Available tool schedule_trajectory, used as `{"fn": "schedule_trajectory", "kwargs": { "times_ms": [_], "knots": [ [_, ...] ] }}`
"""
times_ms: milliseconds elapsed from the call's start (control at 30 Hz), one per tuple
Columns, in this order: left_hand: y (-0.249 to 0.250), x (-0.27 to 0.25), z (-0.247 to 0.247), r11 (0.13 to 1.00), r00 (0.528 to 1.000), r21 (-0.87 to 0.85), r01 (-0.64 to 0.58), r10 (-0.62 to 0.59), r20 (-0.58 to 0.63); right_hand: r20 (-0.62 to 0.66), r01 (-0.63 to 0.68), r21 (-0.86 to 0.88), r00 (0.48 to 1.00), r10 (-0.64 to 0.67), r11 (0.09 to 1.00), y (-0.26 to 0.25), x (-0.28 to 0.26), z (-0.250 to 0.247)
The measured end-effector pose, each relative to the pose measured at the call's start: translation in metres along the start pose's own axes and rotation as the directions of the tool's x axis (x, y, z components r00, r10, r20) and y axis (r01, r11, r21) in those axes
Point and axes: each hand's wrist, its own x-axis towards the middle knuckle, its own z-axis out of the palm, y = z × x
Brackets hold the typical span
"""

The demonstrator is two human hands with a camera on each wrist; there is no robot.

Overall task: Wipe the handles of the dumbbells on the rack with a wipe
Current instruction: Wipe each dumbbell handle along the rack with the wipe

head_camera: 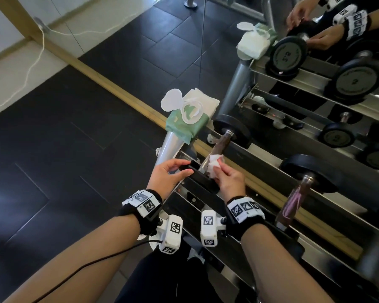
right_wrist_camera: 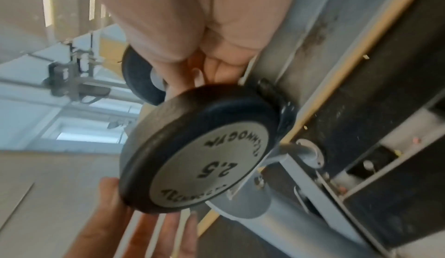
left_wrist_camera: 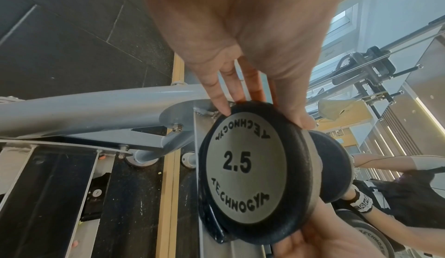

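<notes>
Fingers of your left hand curl over the black rim of the 2.5 dumbbell, at the left end of the rack beside the green wipe pack. Your right hand pinches a crumpled white wipe against its handle. Farther right rests another dumbbell.

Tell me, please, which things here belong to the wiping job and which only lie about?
Job: wipe in right hand; 2.5 dumbbell, its near end held by left hand; next dumbbell; rack; wipes pack.
Idle: white cable.
</notes>
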Motion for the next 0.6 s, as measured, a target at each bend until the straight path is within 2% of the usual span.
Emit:
{"fn": "schedule_trajectory", "kwargs": {
  "times_ms": [200,333,500,600],
  "knots": [
    [0.002,0.0,0.0,1.0,1.0,0.003,0.026,-0.026,0.004,0.247,0.132,-0.35,0.968,-0.045,0.927,-0.024,0.004,-0.023],
    [0.005,-0.003,0.003,0.998,0.999,-0.049,0.046,-0.047,-0.023,0.259,0.326,-0.461,0.939,-0.227,0.825,-0.058,0.009,-0.027],
    [0.004,-0.003,0.001,0.997,0.998,-0.046,0.067,-0.067,-0.015,0.364,0.527,-0.667,0.847,-0.388,0.526,-0.102,0.024,-0.013],
    [0.0,-0.003,0.002,0.997,0.998,-0.047,0.059,-0.06,-0.011,0.542,0.664,-0.698,0.734,-0.408,0.267,-0.114,0.036,-0.003]
  ]
}}
